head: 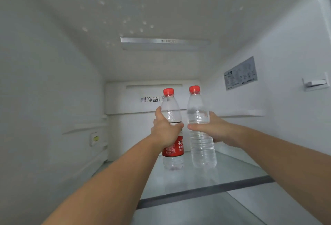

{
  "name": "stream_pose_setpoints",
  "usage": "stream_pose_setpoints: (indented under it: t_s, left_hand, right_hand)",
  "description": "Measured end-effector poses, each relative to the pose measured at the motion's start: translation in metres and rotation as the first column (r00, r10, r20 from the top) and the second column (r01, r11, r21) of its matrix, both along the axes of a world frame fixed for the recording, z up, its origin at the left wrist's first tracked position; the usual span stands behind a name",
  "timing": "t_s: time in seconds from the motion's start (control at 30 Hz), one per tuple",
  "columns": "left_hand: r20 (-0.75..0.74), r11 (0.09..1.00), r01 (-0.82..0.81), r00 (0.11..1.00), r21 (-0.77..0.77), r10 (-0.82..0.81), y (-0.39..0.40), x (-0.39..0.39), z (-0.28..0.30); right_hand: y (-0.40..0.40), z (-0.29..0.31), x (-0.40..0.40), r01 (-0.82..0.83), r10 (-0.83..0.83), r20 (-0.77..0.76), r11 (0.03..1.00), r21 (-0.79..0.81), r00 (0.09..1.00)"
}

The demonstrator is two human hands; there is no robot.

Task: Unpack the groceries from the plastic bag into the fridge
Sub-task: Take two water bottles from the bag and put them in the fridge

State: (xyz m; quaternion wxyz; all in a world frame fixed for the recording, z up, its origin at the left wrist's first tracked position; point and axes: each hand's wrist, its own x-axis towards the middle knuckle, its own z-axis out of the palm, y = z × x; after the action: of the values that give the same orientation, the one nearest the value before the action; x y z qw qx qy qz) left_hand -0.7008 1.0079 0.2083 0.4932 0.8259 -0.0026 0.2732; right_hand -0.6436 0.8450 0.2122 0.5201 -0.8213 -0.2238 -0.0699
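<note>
Both hands (165,131) gripping red-capped bottles (200,135)

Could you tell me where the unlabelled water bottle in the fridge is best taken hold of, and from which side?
Round the unlabelled bottle at its mid-body, coming from the open front right, as the right hand does. It stands upright on the glass shelf, and the labelled bottle crowds its left.

Inside the fridge (53,81), left hand (165,131) grips the red-labelled water bottle (172,131); right hand (213,128) grips the unlabelled water bottle (201,135), both upright on the glass shelf (232,176).
</note>
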Motion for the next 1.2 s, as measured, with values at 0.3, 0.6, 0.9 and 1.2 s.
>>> stream_pose_setpoints:
  t_s: [0.3,0.6,0.9,1.2]
  left_hand:
    - [-0.013,0.979,-0.116,0.993,0.166,0.12,0.01,0.04,0.01]
    - [-0.094,0.988,-0.141,0.985,0.069,0.147,0.035,0.048,0.01]
    - [-0.123,0.983,-0.165,0.977,0.077,0.174,0.036,0.061,0.007]
    - [-0.034,0.847,-0.327,0.927,0.419,0.375,0.041,0.022,-0.003]
  right_hand:
    - [0.023,-0.006,0.052,0.04,-0.044,0.047,0.995,0.089,0.998]
    - [0.037,-0.004,0.076,0.13,-0.128,0.055,0.991,-0.026,0.99]
    - [0.042,-0.007,0.097,0.104,-0.101,0.057,0.993,-0.049,0.993]
    - [0.032,0.002,0.044,0.122,-0.122,-0.037,0.992,-0.013,0.992]
